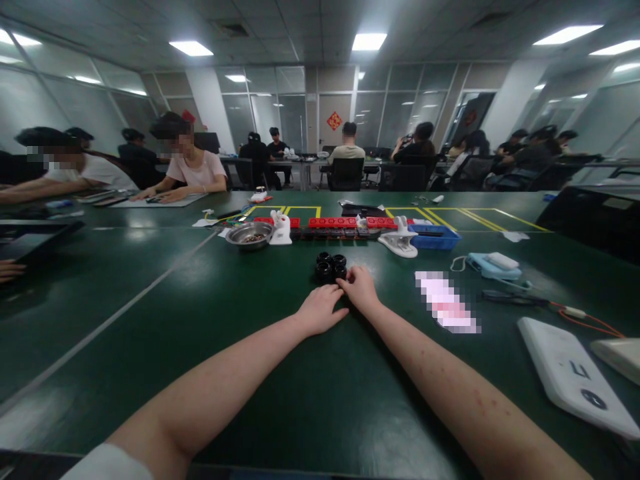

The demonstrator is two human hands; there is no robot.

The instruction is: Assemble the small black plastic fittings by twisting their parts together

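Note:
Several small black round pieces, which look like toy wheels, stand in a tight cluster on the green table in front of me. My right hand is at the cluster's right side, its thumb and forefinger curled against the front right wheel. Just in front of the cluster, my left hand lies low over the table with its fingers stretched out and its thumb apart. Its fingertips come close to my right thumb, and I see nothing in it.
Beyond the wheels are a metal bowl of small parts, red studded strips, white clamps and a blue tray. On the right lie a light-blue device, cables and a white power bank. Other people sit farther off.

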